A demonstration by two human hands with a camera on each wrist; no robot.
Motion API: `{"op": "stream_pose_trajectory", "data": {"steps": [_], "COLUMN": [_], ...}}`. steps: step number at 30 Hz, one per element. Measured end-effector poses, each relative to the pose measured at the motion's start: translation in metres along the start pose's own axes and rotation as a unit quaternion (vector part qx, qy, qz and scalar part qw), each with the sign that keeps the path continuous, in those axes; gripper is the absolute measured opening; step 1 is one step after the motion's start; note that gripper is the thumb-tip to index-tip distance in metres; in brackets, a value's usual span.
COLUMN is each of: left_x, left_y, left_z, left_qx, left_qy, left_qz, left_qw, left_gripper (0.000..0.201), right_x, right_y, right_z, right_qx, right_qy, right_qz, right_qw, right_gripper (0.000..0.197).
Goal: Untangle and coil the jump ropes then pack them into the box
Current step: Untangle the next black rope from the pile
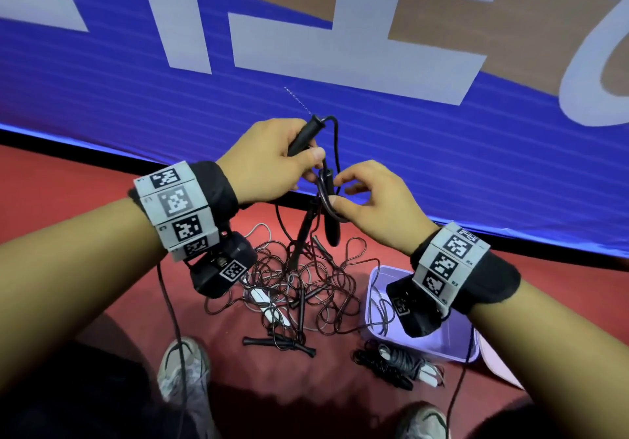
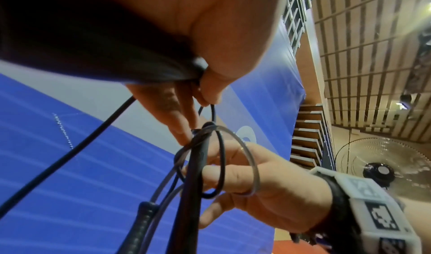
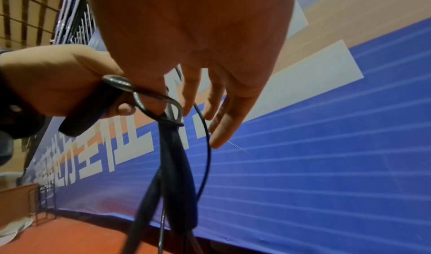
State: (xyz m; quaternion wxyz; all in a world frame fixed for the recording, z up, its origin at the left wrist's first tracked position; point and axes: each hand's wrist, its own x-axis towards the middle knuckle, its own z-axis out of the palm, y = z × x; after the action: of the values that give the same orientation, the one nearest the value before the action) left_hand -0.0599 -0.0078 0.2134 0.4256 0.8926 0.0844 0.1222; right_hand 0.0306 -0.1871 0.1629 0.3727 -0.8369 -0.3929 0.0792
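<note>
while the left hand (image 1: 269,162) grips one black handle (image 1: 301,137), the right hand (image 1: 371,200) pinches one rope loop (image 1: 323,200) above one box (image 1: 452,346).

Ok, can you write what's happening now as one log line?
step: untangling | left hand: grips handle | right hand: pinches rope loop | pile: tangled on floor | box: one rope inside

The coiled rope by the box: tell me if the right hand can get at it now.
Probably not yet. The right hand is raised, pinching a cord loop at the knot, with the coiled rope down on the floor beside the box. Nothing covers it once freed.
</note>
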Motion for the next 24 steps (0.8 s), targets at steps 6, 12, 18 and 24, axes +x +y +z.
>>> {"op": "stream_pose_trajectory", "data": {"steps": [6,12,18,24], "left_x": [0.0,0.001,-0.001,0.005], "left_y": [0.005,0.002,0.0,-0.012], "left_z": [0.003,0.004,0.003,0.0], "left_qx": [-0.145,-0.089,0.002,0.047], "left_qy": [0.02,0.004,-0.05,-0.069], "left_qz": [-0.056,-0.05,-0.036,-0.04], "left_qw": [0.988,0.995,0.998,0.996], "left_gripper": [0.014,0.024,0.043,0.036], "right_x": [-0.002,-0.005,-0.008,-0.004], "right_y": [-0.005,-0.006,-0.009,-0.008], "right_z": [0.009,0.011,0.011,0.007], "right_qx": [0.031,0.01,0.025,0.101], "right_qy": [-0.021,-0.003,-0.006,-0.018], "right_qz": [0.011,-0.007,-0.002,0.038], "right_qw": [0.999,1.0,1.0,0.994], "right_gripper": [0.014,0.019,0.014,0.008]}}
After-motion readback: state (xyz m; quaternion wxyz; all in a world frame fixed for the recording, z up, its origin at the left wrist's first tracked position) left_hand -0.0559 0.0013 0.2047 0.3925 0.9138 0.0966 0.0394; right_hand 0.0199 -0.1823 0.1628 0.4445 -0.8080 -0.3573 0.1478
